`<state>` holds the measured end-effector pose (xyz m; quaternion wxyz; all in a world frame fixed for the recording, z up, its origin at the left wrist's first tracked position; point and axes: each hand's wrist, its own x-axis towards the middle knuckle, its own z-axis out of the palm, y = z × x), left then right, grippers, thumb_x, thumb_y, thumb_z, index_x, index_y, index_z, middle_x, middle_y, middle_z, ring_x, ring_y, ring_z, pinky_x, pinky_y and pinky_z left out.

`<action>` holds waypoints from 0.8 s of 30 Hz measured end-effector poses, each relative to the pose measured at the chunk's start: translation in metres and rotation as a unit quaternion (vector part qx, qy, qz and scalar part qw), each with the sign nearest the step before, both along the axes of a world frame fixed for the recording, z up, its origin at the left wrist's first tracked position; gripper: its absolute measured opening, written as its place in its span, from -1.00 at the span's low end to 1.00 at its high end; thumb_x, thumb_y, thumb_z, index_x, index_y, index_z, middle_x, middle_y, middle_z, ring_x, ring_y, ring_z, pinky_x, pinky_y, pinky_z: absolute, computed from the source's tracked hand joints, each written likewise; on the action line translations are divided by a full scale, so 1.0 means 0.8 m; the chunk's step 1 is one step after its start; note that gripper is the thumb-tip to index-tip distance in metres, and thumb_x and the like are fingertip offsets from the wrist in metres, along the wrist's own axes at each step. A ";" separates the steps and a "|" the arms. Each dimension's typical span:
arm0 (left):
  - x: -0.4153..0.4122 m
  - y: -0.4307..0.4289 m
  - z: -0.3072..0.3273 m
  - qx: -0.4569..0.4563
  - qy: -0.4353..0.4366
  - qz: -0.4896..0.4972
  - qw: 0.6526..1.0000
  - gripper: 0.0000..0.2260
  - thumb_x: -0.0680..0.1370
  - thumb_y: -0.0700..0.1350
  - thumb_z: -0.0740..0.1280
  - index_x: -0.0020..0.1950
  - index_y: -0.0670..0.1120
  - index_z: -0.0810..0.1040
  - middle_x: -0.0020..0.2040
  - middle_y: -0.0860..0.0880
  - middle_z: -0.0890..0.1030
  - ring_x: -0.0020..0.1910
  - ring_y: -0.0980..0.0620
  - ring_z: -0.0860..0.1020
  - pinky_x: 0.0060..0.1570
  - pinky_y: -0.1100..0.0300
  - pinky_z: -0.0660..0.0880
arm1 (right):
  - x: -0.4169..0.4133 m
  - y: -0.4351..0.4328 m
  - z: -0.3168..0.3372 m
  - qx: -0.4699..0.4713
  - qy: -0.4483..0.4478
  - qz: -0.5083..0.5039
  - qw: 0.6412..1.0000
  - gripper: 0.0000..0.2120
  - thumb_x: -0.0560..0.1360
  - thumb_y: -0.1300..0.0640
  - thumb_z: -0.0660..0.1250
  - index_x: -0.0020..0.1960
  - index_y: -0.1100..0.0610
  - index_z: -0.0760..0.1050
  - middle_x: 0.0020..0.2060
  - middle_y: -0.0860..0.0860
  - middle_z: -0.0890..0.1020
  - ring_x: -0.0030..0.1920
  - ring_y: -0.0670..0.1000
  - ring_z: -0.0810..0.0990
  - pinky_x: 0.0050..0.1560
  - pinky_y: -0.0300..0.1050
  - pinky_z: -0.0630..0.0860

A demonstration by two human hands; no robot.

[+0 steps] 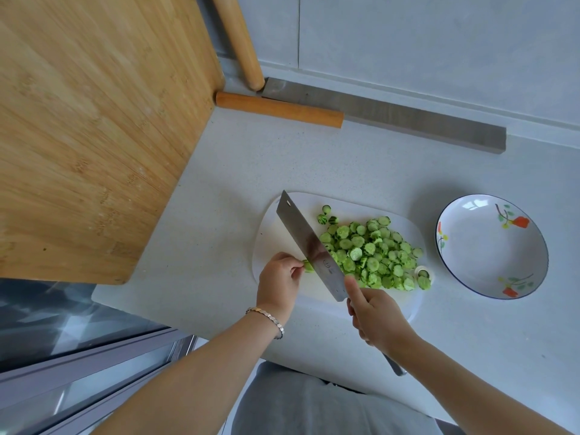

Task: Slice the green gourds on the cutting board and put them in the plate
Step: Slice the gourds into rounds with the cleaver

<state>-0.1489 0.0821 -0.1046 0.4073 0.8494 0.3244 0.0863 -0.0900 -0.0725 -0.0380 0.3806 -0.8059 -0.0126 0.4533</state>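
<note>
A white cutting board (pixel 276 233) lies on the counter with a heap of green gourd slices (pixel 373 252) on its right half. My left hand (pixel 279 277) pinches a short gourd stub (pixel 308 265) at the board's left side. My right hand (pixel 376 315) grips the handle of a cleaver (pixel 309 243), thumb against the blade, which stands on edge between the stub and the slices. The white flowered plate (pixel 489 246) sits to the right of the board with nothing in it.
A large bamboo board (pixel 88 136) fills the left counter. Two wooden rolling pins (pixel 276 108) and a grey metal bar (pixel 408 120) lie along the back wall. A glass stove surface (pixel 62 324) is at the lower left.
</note>
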 end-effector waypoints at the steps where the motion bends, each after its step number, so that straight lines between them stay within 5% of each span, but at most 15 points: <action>1: 0.000 0.000 0.000 0.001 -0.001 0.001 1.000 -0.95 0.41 -0.39 0.41 -0.20 -0.29 0.65 -0.19 -0.15 0.61 -0.26 -0.07 0.59 -0.18 0.23 0.50 | 0.000 0.002 0.000 -0.002 -0.004 0.003 1.000 -0.47 0.50 -0.27 0.08 -0.34 0.18 0.29 -0.55 0.00 0.31 -0.57 -0.04 0.22 -0.53 -0.26 0.20; 9: -0.001 0.002 -0.003 0.011 -0.004 -0.008 1.000 -0.94 0.40 -0.39 0.41 -0.24 -0.28 0.65 -0.20 -0.15 0.62 -0.27 -0.11 0.59 -0.20 0.12 0.55 | -0.012 0.008 -0.023 -0.047 -0.030 0.031 0.998 -0.46 0.50 -0.31 0.05 -0.30 0.18 0.27 -0.41 0.11 0.30 -0.42 0.04 0.23 -0.32 -0.09 0.24; 17: 0.007 0.000 -0.001 0.002 -0.009 -0.009 1.000 -0.96 0.40 -0.38 0.43 -0.24 -0.28 0.65 -0.22 -0.15 0.62 -0.27 -0.10 0.59 -0.20 0.12 0.55 | 0.004 0.000 -0.008 -0.006 0.049 -0.070 0.996 -0.49 0.51 -0.25 0.11 -0.38 0.15 0.27 -0.56 0.01 0.27 -0.60 -0.04 0.19 -0.55 -0.28 0.17; 24: 0.009 -0.002 -0.004 -0.003 -0.010 -0.008 1.000 -0.96 0.38 -0.38 0.45 -0.26 -0.28 0.65 -0.23 -0.14 0.62 -0.29 -0.07 0.59 -0.23 0.20 0.51 | 0.004 -0.001 0.004 -0.004 0.024 -0.036 0.999 -0.48 0.52 -0.26 0.10 -0.38 0.16 0.28 -0.58 0.00 0.28 -0.60 -0.03 0.20 -0.56 -0.29 0.19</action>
